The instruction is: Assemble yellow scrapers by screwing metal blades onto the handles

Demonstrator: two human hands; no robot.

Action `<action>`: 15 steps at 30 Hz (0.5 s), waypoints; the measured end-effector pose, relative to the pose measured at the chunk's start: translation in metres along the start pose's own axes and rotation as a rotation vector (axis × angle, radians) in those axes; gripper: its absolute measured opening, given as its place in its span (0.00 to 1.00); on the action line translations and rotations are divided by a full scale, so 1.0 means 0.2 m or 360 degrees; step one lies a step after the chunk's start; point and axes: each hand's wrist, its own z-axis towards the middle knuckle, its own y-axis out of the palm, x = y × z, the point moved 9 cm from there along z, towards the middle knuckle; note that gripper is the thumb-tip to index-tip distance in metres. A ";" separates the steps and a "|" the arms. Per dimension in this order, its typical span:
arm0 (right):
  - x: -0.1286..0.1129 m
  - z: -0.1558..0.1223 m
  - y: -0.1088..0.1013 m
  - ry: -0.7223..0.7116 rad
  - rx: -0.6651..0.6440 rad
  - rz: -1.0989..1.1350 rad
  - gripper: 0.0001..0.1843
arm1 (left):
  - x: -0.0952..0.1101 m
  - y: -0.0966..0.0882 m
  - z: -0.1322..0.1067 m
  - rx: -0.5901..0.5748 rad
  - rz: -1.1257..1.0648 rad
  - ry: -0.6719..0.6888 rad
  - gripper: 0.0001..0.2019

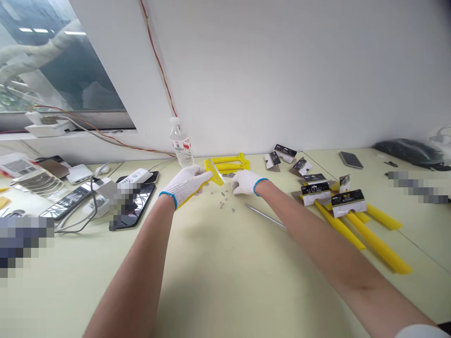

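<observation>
Pale yellow-green desk (218,286) set against a white wall (282,70), with a window (59,61) at upper left and a red-and-yellow wire (158,65) running down the wall. The left hand (185,185), in a white knit glove with a blue cuff, grips the handle of a yellow plastic scraper (210,172) firmly, its metal blade held above the desk. The right hand (246,182), gloved alike, lies just beside the blade in a loose, narrow curl; contact cannot be told. Small screws (223,204) lie scattered below both hands, with a thin metal rod (264,216) to the right. A plastic water bottle (181,143) stands by the wall near loose yellow scrapers (229,162). Packaged yellow scrapers (348,204) lie at right; smartphones (66,202) and a white power bank (134,176) lie at left.
</observation>
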 end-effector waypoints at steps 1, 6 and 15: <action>-0.01 0.01 0.00 -0.0019 -0.0018 -0.0008 0.15 | 0.00 0.00 0.00 -0.0011 0.0021 -0.0006 0.18; -0.03 0.02 0.02 -0.0084 -0.0046 -0.0030 0.14 | 0.00 0.01 0.00 -0.0062 0.0105 0.0024 0.19; 0.05 -0.10 -0.08 -0.0051 0.0289 0.0196 0.15 | 0.02 0.12 0.04 -0.0139 0.0246 0.0138 0.17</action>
